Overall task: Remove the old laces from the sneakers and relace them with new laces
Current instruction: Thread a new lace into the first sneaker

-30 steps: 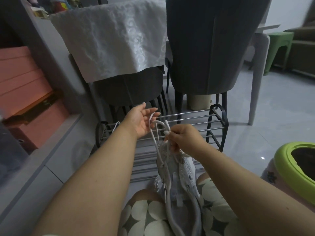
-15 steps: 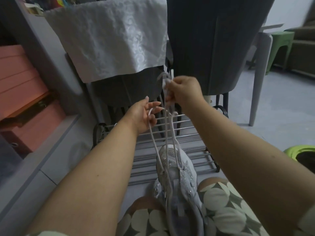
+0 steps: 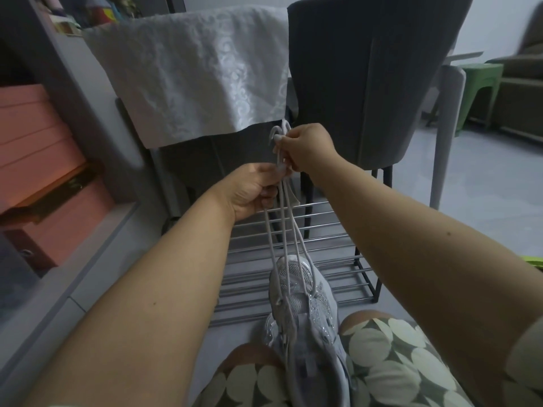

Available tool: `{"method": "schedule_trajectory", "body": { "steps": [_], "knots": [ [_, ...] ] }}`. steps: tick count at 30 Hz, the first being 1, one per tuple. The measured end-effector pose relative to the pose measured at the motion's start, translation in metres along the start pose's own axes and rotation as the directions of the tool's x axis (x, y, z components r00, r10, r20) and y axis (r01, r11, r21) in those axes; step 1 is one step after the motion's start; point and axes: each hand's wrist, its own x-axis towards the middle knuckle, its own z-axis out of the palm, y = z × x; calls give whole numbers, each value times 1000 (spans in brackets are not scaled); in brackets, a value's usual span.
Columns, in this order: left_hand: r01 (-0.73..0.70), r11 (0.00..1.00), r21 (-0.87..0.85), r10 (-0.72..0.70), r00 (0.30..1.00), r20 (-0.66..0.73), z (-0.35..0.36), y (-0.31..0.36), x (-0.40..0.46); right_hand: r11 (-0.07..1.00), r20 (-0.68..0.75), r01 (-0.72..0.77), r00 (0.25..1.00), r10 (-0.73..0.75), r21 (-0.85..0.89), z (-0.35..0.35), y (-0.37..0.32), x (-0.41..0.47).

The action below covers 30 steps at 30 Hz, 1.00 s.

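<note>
Head view: sneaker (image 3: 302,315) between knees, toe far. Right hand (image 3: 305,151) pinched shut on lace (image 3: 286,227) ends, raised; left hand (image 3: 249,190) closed round strands below. Lace old or new: unclear. Advise even tension, ends level, sneaker braced before next eyelet.

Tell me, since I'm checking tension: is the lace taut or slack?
Taut. The lace runs in straight strands from the sneaker up to both hands, left and right, gripping it.
</note>
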Motion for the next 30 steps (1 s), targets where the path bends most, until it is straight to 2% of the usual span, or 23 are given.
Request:
{"method": "schedule_trajectory", "body": {
  "steps": [3, 7, 9, 13, 16, 18, 21, 24, 26, 30],
  "knots": [
    [-16, 1000, 13, 17, 993, -119, 6, 1, 1, 1000, 30, -20, 999, 19, 14, -1, 4, -3],
    [-30, 1000, -8, 27, 966, -256, 5, -2, 2, 976, 68, -200, 978, 195, 83, -4, 19, -21],
    [-32, 999, -14, 27, 959, -283, 4, -3, 2, 974, 92, -219, 972, 214, 49, -4, 29, -39],
    [-35, 997, -68, 15, 960, -281, 4, -3, 4, 986, 147, -121, 980, 136, -111, 7, 46, -77],
    [-34, 999, -40, 20, 954, -301, 7, -3, 3, 962, 181, -76, 975, 126, -264, 14, 53, -92],
    [-34, 999, -12, 29, 950, -310, 9, 0, 2, 961, 180, -72, 976, 123, -267, 12, 55, -95],
    [-38, 999, -6, 34, 948, -316, 9, 2, 1, 973, 276, -62, 953, 124, -222, 10, 55, -102],
    [-38, 999, -24, 28, 950, -312, 10, 2, 2, 946, 365, 18, 925, 107, -324, 16, 54, -105],
    [-42, 998, -44, 27, 954, -298, 10, 1, 2, 955, 376, 3, 920, 114, -296, 19, 55, -105],
    [-108, 965, -238, 63, 980, -189, 5, 10, 2, 990, 320, -127, 937, 139, -57, 17, 56, -105]
  ]
}}
